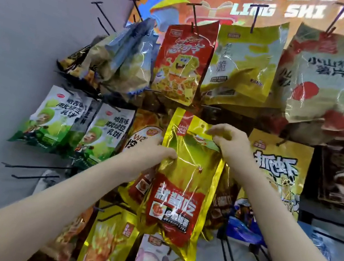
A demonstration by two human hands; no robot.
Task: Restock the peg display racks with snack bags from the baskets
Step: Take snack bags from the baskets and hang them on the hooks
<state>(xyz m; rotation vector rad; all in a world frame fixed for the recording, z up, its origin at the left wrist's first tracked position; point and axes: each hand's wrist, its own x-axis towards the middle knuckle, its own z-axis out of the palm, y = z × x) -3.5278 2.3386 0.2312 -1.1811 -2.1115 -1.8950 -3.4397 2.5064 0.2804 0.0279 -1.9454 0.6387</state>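
A gold foil snack bag with a red label panel (pixel 183 178) is held upright in front of the middle row of the black wire peg rack (pixel 36 166). It is just below a red noodle-snack bag printed with a yellow cartoon sponge (pixel 183 63) and left of a yellow shrimp-snack bag (pixel 274 171).

Its left edge is gripped by the left hand (pixel 160 151), with the fingers curled round the seam. Its top right corner is pinched by the right hand (pixel 231 140) between thumb and fingertips.

The bag's header sits level with the dark gap between rows. A peg tip is probably hidden there, and whether the hang hole has met it cannot be told.

For a clean hang, the header should be drawn taut and flat between both hands and the hole lined up with the peg tip. The bag should then be slid straight toward the far wall with the label facing near. The foil looks slick and crinkled, so a firm pinch close to the hole is advised, and neighbouring bags should not be dragged along.

A blue shape low on the right (pixel 240 230) may be a basket.
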